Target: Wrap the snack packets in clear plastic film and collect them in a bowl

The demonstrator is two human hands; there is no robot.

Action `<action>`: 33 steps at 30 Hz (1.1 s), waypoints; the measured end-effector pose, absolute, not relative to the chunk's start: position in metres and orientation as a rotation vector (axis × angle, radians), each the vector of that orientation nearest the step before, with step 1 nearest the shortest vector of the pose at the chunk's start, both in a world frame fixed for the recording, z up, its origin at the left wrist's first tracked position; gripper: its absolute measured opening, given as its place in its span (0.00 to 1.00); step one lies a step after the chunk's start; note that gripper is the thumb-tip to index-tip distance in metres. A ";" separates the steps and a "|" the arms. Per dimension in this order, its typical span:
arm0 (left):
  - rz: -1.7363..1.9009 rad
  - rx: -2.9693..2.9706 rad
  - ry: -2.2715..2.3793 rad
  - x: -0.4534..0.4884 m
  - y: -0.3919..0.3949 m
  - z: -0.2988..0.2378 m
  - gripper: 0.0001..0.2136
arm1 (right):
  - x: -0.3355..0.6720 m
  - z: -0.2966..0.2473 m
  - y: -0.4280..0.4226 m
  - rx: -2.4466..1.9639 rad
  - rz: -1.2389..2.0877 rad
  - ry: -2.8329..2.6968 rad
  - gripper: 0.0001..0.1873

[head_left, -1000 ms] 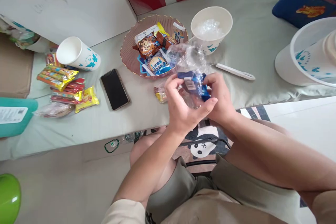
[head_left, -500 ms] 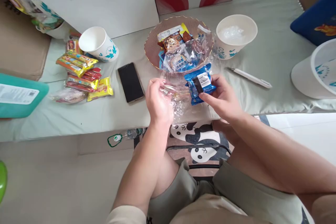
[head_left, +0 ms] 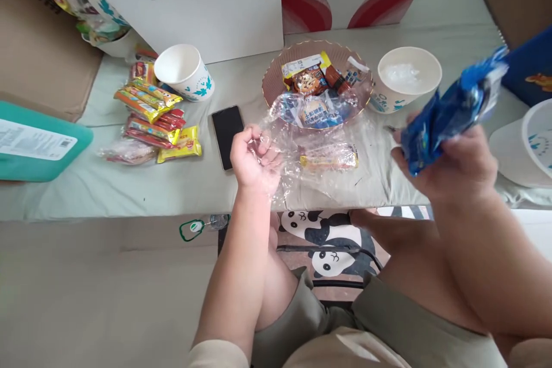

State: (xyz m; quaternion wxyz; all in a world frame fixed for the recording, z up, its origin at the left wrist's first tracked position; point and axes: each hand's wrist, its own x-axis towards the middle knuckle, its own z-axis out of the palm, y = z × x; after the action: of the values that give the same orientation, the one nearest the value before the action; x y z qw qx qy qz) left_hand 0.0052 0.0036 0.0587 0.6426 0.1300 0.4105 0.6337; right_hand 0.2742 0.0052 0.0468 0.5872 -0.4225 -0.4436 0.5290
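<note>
My left hand is closed on the edge of a clear plastic bag, which spreads crumpled across the cloth in front of the bowl. Inside or under the bag lies a yellow-and-red snack packet. Off to the right, my right hand grips blue snack packets, raised above the table and blurred by motion. Behind the bag, a pinkish glass bowl with a gold rim holds several wrapped snacks. A white paper cup with clear plastic in it stands right of the bowl.
Left of my left hand lies a black phone. Beyond it are piled snack packets, another paper cup and a teal container. White boxes stand at the back. A large white cup is at the far right.
My right hand has moved right and up with the blue packets, away from the plastic bag. My left hand keeps hold of the bag. The view has shifted slightly.
</note>
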 end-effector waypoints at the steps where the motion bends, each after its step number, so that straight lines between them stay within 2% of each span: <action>1: 1.389 0.294 0.907 0.003 0.004 0.061 0.16 | 0.274 0.053 0.015 -0.969 1.126 -1.063 0.20; 4: 1.301 0.308 0.840 0.000 0.003 0.065 0.18 | 0.264 0.068 0.051 -0.998 0.909 -1.152 0.18; 9: 1.114 0.409 0.694 -0.003 0.000 0.060 0.21 | 0.236 0.094 0.098 -1.357 0.789 -1.516 0.18; 13: 1.029 0.466 0.655 -0.005 -0.002 0.054 0.21 | 0.221 0.111 0.105 -1.557 0.709 -1.902 0.28; 16: 1.034 0.463 0.663 -0.005 -0.001 0.054 0.21 | 0.227 0.106 0.086 -1.371 0.624 -1.911 0.21; 18: 1.032 0.453 0.651 -0.005 0.000 0.056 0.20 | 0.237 0.094 0.061 -1.162 0.764 -1.777 0.14; 19: 1.027 0.445 0.651 -0.004 0.000 0.057 0.20 | 0.242 0.086 0.047 -1.092 0.858 -1.708 0.14; 23: 0.943 0.438 0.709 0.003 0.003 0.059 0.19 | 0.249 0.057 -0.004 -1.032 1.394 -1.500 0.31; 24: 0.904 0.452 0.734 0.006 0.004 0.058 0.19 | 0.248 0.051 -0.011 -1.082 1.497 -1.481 0.32; 26: 0.843 0.499 0.804 0.012 0.009 0.054 0.18 | 0.245 0.042 -0.019 -1.214 1.585 -1.488 0.25; 28: 0.844 0.553 0.900 0.017 0.014 0.048 0.16 | 0.246 0.035 -0.018 -1.323 1.530 -1.461 0.17; 30: 0.893 0.608 0.984 0.018 0.017 0.043 0.15 | 0.253 0.027 -0.015 -1.359 1.394 -1.350 0.15; 33: 0.935 0.714 0.987 0.011 0.013 0.037 0.26 | 0.269 0.018 -0.012 -1.349 1.206 -1.144 0.14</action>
State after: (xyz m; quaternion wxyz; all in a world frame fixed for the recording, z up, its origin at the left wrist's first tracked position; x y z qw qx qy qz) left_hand 0.0109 0.0129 0.0373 0.7194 0.3231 0.4464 0.4227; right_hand 0.2686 -0.0116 0.0182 0.4800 -0.5527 -0.4689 0.4941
